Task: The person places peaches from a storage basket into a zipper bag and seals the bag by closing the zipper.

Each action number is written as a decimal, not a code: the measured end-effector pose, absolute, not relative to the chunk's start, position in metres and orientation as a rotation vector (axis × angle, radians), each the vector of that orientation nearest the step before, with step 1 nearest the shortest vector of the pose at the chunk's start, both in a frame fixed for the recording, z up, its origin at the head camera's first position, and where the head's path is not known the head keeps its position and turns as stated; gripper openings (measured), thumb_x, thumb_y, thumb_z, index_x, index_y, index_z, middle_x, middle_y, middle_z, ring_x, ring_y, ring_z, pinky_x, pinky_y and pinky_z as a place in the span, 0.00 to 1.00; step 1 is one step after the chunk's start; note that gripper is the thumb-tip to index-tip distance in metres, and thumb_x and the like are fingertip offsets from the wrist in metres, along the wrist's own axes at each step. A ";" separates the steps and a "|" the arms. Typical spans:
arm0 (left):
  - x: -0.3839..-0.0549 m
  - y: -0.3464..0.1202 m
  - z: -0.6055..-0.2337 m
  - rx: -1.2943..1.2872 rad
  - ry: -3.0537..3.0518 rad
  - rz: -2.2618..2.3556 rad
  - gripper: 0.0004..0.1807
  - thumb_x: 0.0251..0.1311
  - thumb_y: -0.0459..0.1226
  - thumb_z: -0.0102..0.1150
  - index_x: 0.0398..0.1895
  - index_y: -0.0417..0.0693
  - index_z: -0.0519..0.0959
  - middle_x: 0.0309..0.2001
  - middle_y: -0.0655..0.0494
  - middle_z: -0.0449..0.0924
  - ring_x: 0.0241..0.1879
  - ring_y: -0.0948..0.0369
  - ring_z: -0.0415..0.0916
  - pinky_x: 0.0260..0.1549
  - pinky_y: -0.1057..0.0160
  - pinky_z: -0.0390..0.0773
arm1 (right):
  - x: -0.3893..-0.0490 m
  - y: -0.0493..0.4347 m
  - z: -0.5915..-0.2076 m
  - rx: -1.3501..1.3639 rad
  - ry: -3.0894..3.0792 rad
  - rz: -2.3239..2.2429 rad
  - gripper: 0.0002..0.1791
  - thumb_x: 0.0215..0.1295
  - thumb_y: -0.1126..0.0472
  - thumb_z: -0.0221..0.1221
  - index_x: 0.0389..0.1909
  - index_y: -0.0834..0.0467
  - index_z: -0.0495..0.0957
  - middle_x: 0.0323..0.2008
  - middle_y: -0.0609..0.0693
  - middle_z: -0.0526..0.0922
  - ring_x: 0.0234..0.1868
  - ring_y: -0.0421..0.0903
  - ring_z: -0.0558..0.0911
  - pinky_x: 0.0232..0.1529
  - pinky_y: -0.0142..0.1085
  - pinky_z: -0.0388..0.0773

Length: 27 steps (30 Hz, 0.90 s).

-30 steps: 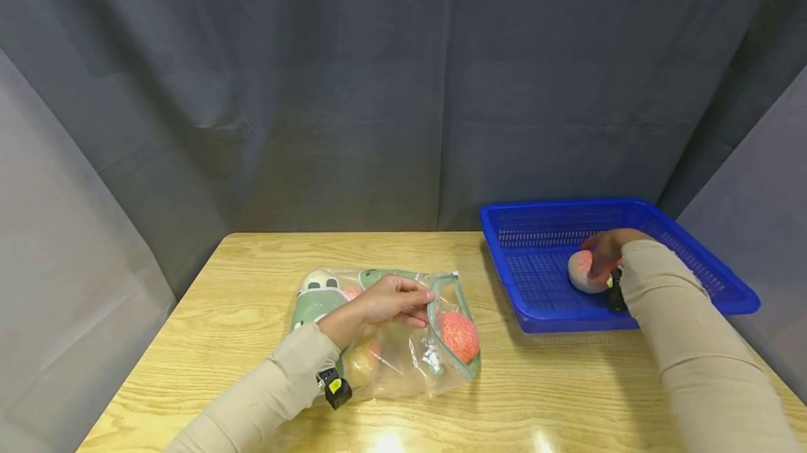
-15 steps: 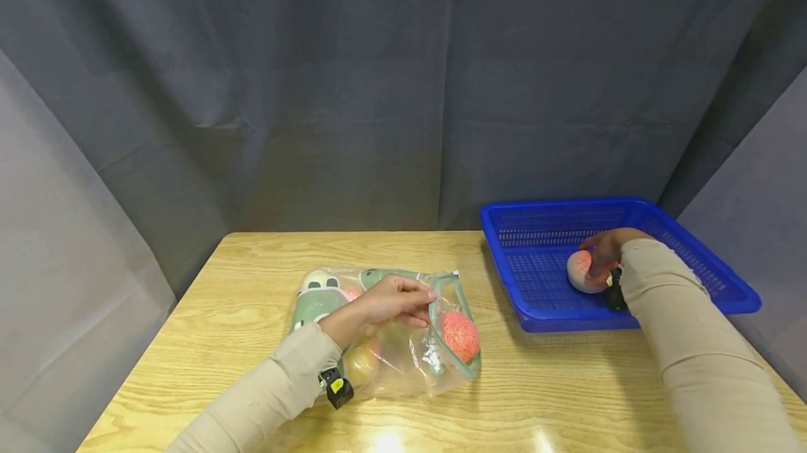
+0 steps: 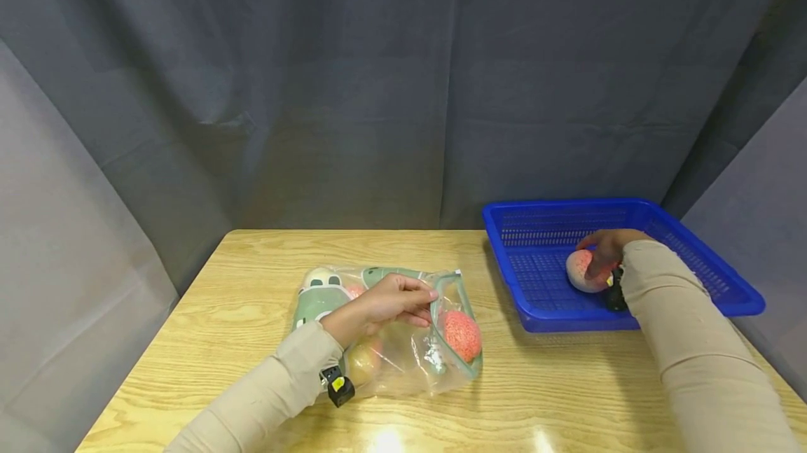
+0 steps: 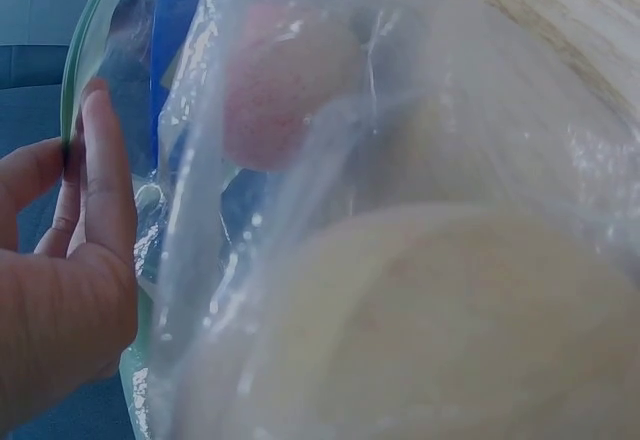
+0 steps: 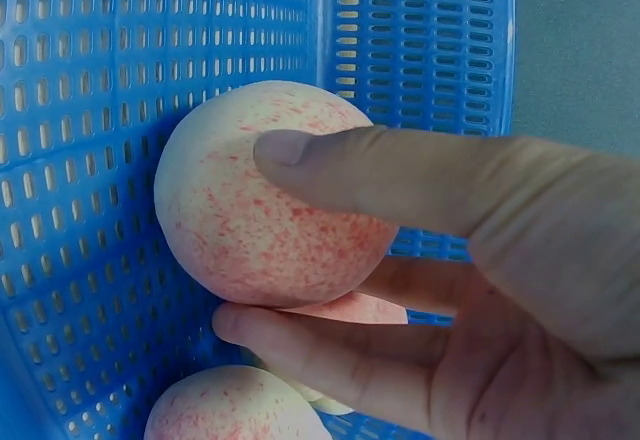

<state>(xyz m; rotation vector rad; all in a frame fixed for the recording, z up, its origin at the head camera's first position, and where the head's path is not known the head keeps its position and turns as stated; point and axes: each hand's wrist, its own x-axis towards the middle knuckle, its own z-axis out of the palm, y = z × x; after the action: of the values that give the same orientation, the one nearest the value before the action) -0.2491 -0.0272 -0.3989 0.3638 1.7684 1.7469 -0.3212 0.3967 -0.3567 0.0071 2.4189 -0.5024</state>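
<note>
My left hand (image 3: 394, 302) pinches the green-edged mouth of a clear plastic zip bag (image 3: 403, 376) between thumb and fingers, holding that edge up. A pink speckled peach (image 3: 462, 336) lies just inside the mouth, and a yellowish round fruit (image 3: 363, 362) sits deeper in, blurred through the plastic in the left wrist view. Over in the blue basket (image 3: 526, 313), my right hand (image 3: 607, 251) grips a pale, pink-speckled peach (image 5: 270, 200), thumb on top and fingers below. A second peach (image 5: 235, 410) lies in the basket beside the fingers, with part of another pink fruit (image 5: 365, 308) behind them.
Bag and basket stand on a wooden table (image 3: 252, 285), the basket at the right rear. Dark curtains (image 3: 340, 89) hang behind the table's back edge. Green printed figures (image 3: 321, 299) cover the bag's left part. A small black camera (image 3: 340, 388) sits on the left wrist.
The peach in my right hand has shifted slightly left within the basket. My left hand keeps its pinch on the bag's edge, and the head view has turned a little.
</note>
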 end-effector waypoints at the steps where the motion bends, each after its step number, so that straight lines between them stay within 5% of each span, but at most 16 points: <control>1: -0.249 -0.027 -0.399 0.363 1.769 1.748 0.15 0.65 0.34 0.56 0.48 0.28 0.76 0.29 0.53 0.80 0.26 0.64 0.80 0.32 0.68 0.85 | -0.321 0.396 -0.356 0.011 2.427 -0.495 0.45 0.50 0.62 0.69 0.65 0.72 0.57 0.48 0.66 0.75 0.44 0.53 0.76 0.42 0.41 0.80; 9: -0.249 -0.025 -0.397 0.369 1.768 1.744 0.15 0.65 0.34 0.57 0.47 0.28 0.77 0.29 0.53 0.80 0.27 0.64 0.81 0.32 0.69 0.85 | -0.318 0.394 -0.350 0.064 2.459 -0.613 0.44 0.54 0.63 0.68 0.66 0.71 0.54 0.55 0.75 0.64 0.44 0.57 0.75 0.39 0.43 0.82; 27: -0.250 -0.025 -0.396 0.375 1.753 1.756 0.14 0.65 0.33 0.56 0.47 0.28 0.77 0.29 0.53 0.80 0.26 0.64 0.80 0.31 0.69 0.85 | -0.303 0.354 -0.307 -0.196 2.604 -1.100 0.45 0.62 0.57 0.64 0.71 0.68 0.49 0.48 0.67 0.72 0.35 0.51 0.84 0.39 0.42 0.86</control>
<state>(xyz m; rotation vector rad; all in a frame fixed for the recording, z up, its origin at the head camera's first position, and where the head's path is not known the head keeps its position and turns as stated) -0.2501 -0.0255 -0.3957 0.3753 1.7531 1.7558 -0.3033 0.3538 -0.3070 -0.1962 2.6044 -1.1004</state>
